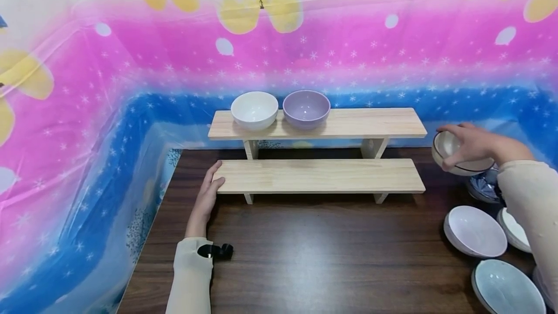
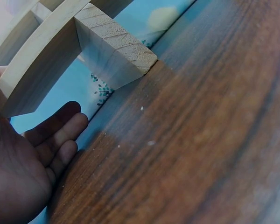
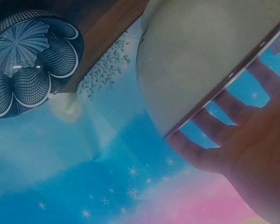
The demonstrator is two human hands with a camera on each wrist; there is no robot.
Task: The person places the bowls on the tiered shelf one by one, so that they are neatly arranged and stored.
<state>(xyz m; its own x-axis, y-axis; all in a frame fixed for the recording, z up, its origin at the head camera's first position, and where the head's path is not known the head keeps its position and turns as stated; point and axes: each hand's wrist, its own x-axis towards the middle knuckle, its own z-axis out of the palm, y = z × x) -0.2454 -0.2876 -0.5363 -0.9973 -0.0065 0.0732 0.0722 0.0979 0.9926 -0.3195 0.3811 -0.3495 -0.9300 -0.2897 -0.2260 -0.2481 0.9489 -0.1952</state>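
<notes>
My right hand (image 1: 472, 144) grips a cream bowl with a dark rim line (image 1: 471, 166) at the right, its fingers hooked over the rim. The bowl is tilted and overlaps a dark blue patterned bowl (image 1: 485, 185) in the head view. In the right wrist view that patterned bowl (image 3: 30, 63) shows apart from the cream bowl (image 3: 200, 56). My left hand (image 1: 207, 193) holds the left end of the lower board of a two-step wooden shelf (image 1: 320, 176). Its lower fingers (image 2: 60, 140) stretch out under the board in the left wrist view.
On the upper board (image 1: 370, 122) stand a white bowl (image 1: 255, 111) and a purple bowl (image 1: 306, 110). Along the table's right side are a pale pink bowl (image 1: 475, 231), a white bowl (image 1: 516, 231) and a pale blue-grey bowl (image 1: 509, 287). A printed cloth (image 1: 305, 62) hangs behind the table.
</notes>
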